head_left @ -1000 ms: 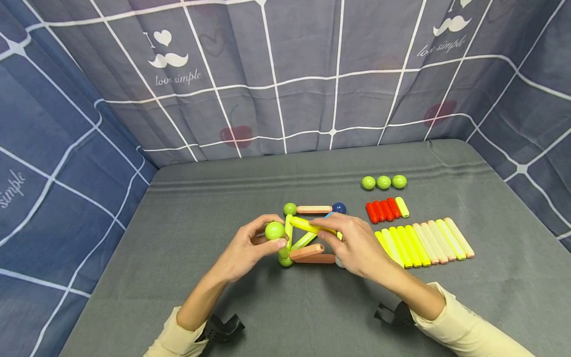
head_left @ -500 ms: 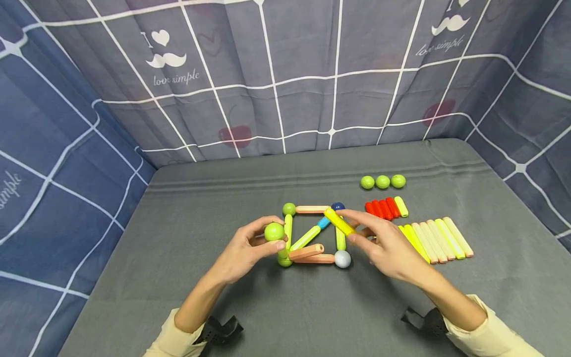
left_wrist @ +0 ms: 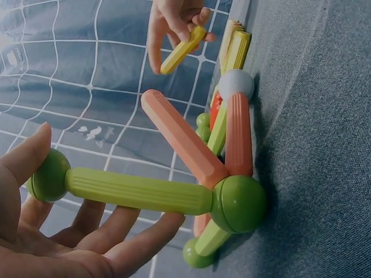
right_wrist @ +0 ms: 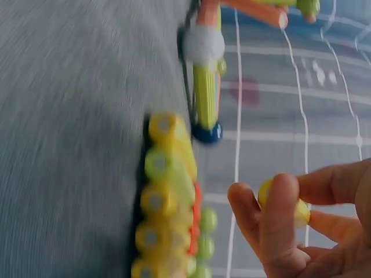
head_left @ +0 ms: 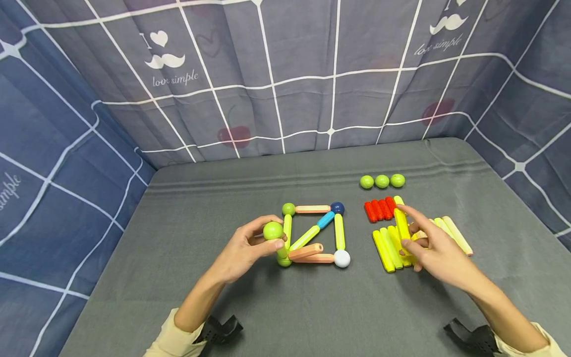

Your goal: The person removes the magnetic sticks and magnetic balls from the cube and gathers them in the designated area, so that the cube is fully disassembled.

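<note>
My left hand (head_left: 243,253) holds a green ball (head_left: 273,230) on top of a green rod (left_wrist: 139,191), its thumb against the ball and its fingers along the rod. That rod rises from the near-left corner ball (left_wrist: 239,204) of a square frame of rods and balls. A blue-and-green diagonal (head_left: 312,233) crosses the frame to a dark blue ball (head_left: 337,208); a white ball (head_left: 342,259) marks the near-right corner. From the corner ball an orange rod (left_wrist: 179,136) slants upward with one end free. Over the rod row, my right hand (head_left: 439,250) pinches a yellow rod (head_left: 402,224).
A row of yellow, green and pale wood-coloured rods (head_left: 383,250) lies at the right, partly under the right hand. Several short red rods (head_left: 376,210) lie behind it, with three green balls (head_left: 382,181) farther back. A grid-patterned curtain (head_left: 303,79) stands behind the table.
My right hand has drawn away rightward from the frame with the yellow rod, which has turned more upright in the head view. My left hand keeps its hold almost unmoved.
</note>
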Demonstrator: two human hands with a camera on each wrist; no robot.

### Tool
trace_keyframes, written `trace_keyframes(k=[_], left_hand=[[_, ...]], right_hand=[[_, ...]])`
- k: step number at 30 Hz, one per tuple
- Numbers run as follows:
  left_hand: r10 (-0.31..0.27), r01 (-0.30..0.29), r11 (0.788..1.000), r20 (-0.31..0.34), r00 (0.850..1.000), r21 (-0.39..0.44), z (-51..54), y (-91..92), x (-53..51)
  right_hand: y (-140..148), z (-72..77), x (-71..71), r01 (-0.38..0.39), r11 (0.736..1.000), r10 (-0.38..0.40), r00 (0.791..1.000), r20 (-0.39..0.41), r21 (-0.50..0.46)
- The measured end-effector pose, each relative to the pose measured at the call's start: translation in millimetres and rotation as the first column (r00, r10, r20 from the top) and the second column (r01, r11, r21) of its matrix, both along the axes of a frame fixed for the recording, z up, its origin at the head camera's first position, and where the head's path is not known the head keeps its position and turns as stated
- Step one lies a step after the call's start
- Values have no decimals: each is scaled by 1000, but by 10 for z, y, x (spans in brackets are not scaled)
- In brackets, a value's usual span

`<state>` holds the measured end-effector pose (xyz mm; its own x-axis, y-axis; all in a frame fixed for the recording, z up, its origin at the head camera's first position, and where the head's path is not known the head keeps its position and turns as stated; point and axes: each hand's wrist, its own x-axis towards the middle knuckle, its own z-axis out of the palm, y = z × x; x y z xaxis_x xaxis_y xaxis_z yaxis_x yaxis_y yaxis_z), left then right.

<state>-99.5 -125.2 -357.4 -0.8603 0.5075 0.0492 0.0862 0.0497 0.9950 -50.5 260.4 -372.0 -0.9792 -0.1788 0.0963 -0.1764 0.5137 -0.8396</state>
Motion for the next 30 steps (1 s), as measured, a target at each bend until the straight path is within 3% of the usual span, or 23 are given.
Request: trace_keyframes(k=[6,11,17,19,24,30], left_hand=[[0,0,1000,5,1000,0,4,2,-2],[-6,6,1000,9,1000,6,2,8,-2],[-1,1,1000,5,1000,-5,7,9,-1],[0,0,1000,7,1000,-7,4,8,-3],[4,-4,1000,13,1000,-6,-1,-1,-6],[-2,2,1000,13,1000,-7,-4,-1,-8]], right_hand=[[498,-42,30,134,977,-114,985,-127,167],[914,-93,30,208,928,-183,977,-107,311],[1240,-178,-10,331,795,-310,942,-129,508],[1302,-212,-25,335,770,-328,938,-113,543],[1348,-303,-73,277,794,-313,949,-27,541],[1340,-351,-112,269,805,-307,952,-17,529]])
